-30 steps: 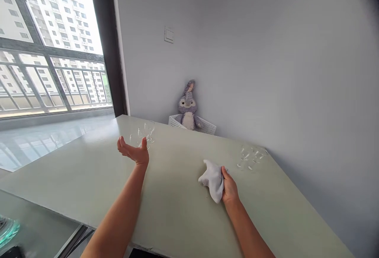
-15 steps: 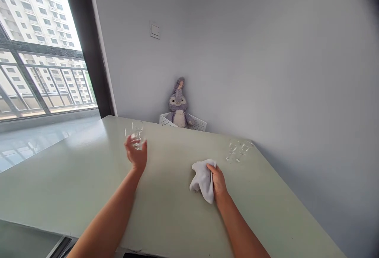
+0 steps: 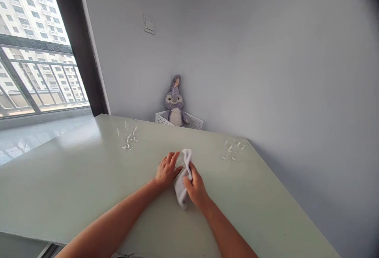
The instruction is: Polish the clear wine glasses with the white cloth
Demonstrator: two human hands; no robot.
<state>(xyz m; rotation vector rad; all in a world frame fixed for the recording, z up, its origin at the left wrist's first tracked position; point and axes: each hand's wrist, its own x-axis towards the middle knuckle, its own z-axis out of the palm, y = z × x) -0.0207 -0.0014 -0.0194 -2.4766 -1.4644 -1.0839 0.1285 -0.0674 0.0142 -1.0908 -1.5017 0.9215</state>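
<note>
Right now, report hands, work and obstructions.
Right hand gripping white fabric cloth. Left hand holding partly hidden clear glass. Clear stemmed glasses either side, not obstructing.

Daylight came from the window (image 3: 32, 41) at the left, where the buildings (image 3: 32, 9) outside looked bleached. It laid a whitish glare on the table's (image 3: 89, 187) far left, while the wall (image 3: 266, 72) was a dimmer grey. The cloth (image 3: 181, 191) was slightly blurred, the clear glasses (image 3: 128, 146) showed faintly, and the top right corner fell to black.
</note>
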